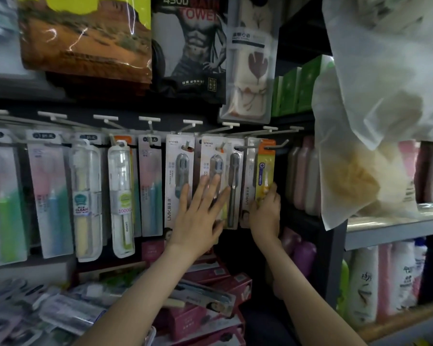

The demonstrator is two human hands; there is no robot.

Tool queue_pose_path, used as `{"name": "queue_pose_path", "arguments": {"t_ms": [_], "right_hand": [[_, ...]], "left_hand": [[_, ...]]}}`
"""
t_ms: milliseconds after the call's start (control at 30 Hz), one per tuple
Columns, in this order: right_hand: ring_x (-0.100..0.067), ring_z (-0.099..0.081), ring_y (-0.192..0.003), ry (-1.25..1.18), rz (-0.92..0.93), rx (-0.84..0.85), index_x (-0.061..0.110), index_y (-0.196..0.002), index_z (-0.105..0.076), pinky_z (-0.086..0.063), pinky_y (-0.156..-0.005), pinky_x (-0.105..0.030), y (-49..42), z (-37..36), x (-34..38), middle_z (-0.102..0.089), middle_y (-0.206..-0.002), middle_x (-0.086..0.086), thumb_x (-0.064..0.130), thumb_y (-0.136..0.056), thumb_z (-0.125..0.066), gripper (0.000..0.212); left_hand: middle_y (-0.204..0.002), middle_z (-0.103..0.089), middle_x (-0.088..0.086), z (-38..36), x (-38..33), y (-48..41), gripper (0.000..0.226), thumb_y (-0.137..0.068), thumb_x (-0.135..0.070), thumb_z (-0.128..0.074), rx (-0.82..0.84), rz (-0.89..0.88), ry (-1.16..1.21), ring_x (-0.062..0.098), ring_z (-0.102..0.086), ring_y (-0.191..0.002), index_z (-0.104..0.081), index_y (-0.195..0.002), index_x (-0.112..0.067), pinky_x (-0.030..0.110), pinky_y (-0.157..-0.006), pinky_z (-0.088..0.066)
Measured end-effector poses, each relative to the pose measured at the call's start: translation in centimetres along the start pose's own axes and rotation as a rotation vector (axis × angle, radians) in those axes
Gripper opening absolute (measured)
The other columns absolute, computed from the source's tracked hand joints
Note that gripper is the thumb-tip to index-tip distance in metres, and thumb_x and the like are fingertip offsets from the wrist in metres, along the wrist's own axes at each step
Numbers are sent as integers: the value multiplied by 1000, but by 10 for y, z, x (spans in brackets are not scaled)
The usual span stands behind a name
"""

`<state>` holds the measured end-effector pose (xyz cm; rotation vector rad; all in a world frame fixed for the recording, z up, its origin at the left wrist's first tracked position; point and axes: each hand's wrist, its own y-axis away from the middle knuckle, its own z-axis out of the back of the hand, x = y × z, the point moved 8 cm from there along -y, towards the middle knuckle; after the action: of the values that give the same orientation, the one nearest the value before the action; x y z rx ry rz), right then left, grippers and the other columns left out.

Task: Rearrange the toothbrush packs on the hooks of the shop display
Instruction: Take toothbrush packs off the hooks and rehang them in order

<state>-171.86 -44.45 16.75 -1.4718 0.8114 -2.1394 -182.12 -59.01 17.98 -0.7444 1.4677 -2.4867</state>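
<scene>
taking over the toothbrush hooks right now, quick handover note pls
Left hand: open, fingers flat against the white packs hanging mid-row.
Right hand: grips the lower end of the yellow pack, its top at the rightmost hook.
Done: other packs hang along the row.
Left: cannot tell if the yellow pack is seated; probably check it, then release.
</scene>
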Motion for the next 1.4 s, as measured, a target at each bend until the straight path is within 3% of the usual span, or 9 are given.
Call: {"name": "queue_pose_path", "arguments": {"t_ms": [367,533,633,767,867,967,1033,1233,1400], "right_hand": [[-24,-46,-111,-247,50,-90,0,-133,-35,-33,-86,-14,26,39,23,-44,-126,-15,-3,-83,-56,54],[-20,-47,-119,-359,33,-19,10,-138,-30,-43,-99,-33,66,46,37,-45,-130,-7,0,-83,-57,63],[-13,-42,-118,-311,155,-51,9,-141,-31,-33,-91,-13,94,54,65,-40,-134,-9,1,-84,-58,63],[-18,-45,-112,-281,256,-5,10,-141,-33,-29,-83,-5,131,45,120,-39,-131,-12,3,-85,-59,62],[2,-38,-97,-315,337,74,10,-142,-33,-25,-78,7,169,22,178,-42,-125,-7,7,-87,-60,62],[10,-37,-89,-386,339,208,15,-146,-24,-30,-75,1,217,-16,237,-39,-115,5,11,-89,-60,68],[-3,-44,-94,-449,307,290,15,-147,-18,-34,-76,-10,255,-47,278,-42,-113,2,12,-88,-61,73],[-23,-47,-99,-441,476,495,7,-133,-42,-32,-75,-22,368,-130,404,-41,-107,0,2,-82,-59,54],[-23,-45,-101,-268,492,529,9,-137,-39,-32,-73,-24,396,-167,442,-44,-118,-9,2,-86,-54,54]], "left_hand": [[-158,-6,15,10,-11,0,78,-80,-33,-68,17,18,60,32,-4,-146,-32,-148,-16,53,-114,2],[-156,-13,18,30,-9,15,73,-83,-32,-66,-20,29,140,32,-8,-145,-34,-146,-16,52,-115,5],[-154,-18,19,49,6,33,68,-84,-32,-65,-56,75,191,32,-13,-143,-38,-144,-15,50,-114,3],[-148,-25,15,89,47,67,58,-86,-33,-55,-108,137,199,29,-27,-136,-43,-140,-14,48,-112,-11],[-146,-30,13,126,101,102,53,-87,-32,-51,-129,199,190,28,-33,-131,-44,-137,-14,48,-107,-23],[-141,-39,15,169,172,147,49,-87,-32,-49,-138,264,110,28,-37,-124,-45,-133,-13,44,-102,-26],[-138,-44,15,199,223,175,48,-85,-29,-51,-126,297,31,28,-39,-121,-46,-130,-12,42,-100,-27],[-132,-51,18,278,364,261,52,-77,-26,-50,-61,404,-193,31,-43,-114,-54,-124,-6,43,-94,-31],[-135,-48,18,311,432,304,55,-74,-24,-51,47,401,-332,30,-42,-120,-53,-126,-7,46,-99,-30]]}}
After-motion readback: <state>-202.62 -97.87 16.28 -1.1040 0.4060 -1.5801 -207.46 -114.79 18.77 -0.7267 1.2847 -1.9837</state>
